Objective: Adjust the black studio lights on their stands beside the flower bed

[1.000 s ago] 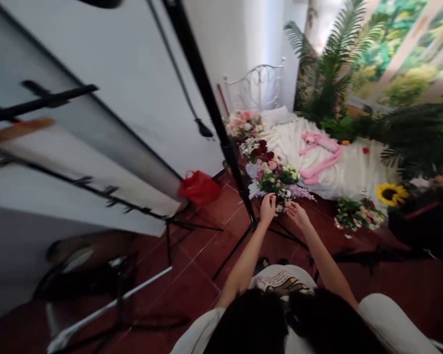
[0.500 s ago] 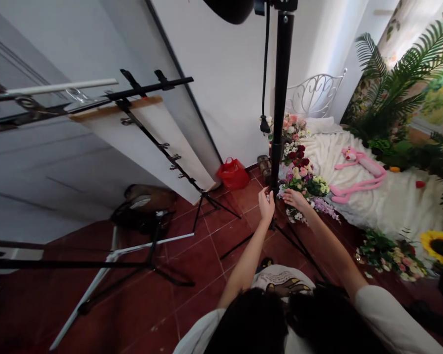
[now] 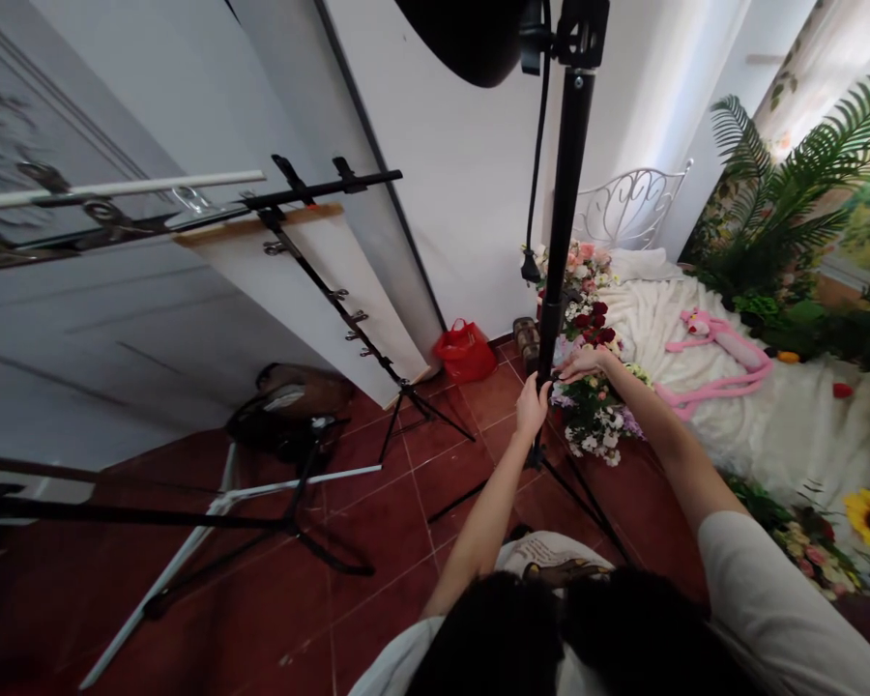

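A black light stand (image 3: pixel 564 193) rises in front of me, with a dark lamp head (image 3: pixel 471 39) at its top. My left hand (image 3: pixel 532 408) is closed around the lower part of its pole. From the right, my right hand (image 3: pixel 581 363) reaches to the pole at about the same height, its fingers bent together at a small dark part, probably a knob, mostly hidden by the fingers. A black cord ending in a plug (image 3: pixel 530 267) hangs beside the pole. Below my hands, the tripod legs (image 3: pixel 584 498) spread on the floor.
Artificial flowers (image 3: pixel 598 420) lie just behind the stand, beside a bed with white cloth (image 3: pixel 790 406) and a pink plush toy (image 3: pixel 729 353). To the left are a backdrop stand (image 3: pixel 333 300), a red bag (image 3: pixel 465 350) and a white-legged stand (image 3: pixel 181 556) on red tiles.
My right hand has moved in from beside the pole to touch it, and its fingers have closed. My left hand has tightened around the pole. The view has shifted slightly.
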Motion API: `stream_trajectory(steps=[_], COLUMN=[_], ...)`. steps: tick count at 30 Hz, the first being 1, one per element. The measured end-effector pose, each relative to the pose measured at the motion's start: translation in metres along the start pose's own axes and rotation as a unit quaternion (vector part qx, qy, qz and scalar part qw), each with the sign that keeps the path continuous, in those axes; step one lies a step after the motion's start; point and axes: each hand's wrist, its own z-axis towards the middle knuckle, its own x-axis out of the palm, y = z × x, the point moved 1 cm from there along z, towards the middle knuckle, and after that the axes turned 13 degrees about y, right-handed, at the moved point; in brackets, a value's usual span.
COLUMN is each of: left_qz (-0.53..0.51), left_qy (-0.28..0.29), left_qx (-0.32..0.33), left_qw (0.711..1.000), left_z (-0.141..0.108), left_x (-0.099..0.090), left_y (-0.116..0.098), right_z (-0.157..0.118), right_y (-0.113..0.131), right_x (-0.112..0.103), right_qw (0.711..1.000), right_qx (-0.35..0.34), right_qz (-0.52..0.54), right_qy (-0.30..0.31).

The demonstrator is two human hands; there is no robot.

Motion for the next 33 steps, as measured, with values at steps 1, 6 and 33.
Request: stream_trajectory(steps=[1,6,33], left_qz=[0.011,0.040,0.009], left_qy=[0.000,0.002,0.031], left_qx=[-0.002,-0.002,0.014], left_qw=[1.000,0.999,0.999], left_z=[0.000,0.000,-0.002], left_x=[-0.001,-0.002,-0.004], left_y=[0.000,0.001,0.005], right_z=[0.001,-0.016,-0.042], right_y=[0.000,-0.014,0.006], right_x=[0.000,0.011,0.111], right_qw=[0.997,0.946,0.916], right_qx=[0.034,-0.021,-0.206], right_qz=[-0.042,-0.303,-0.266], right_qy=[0.050,0.112,-0.220])
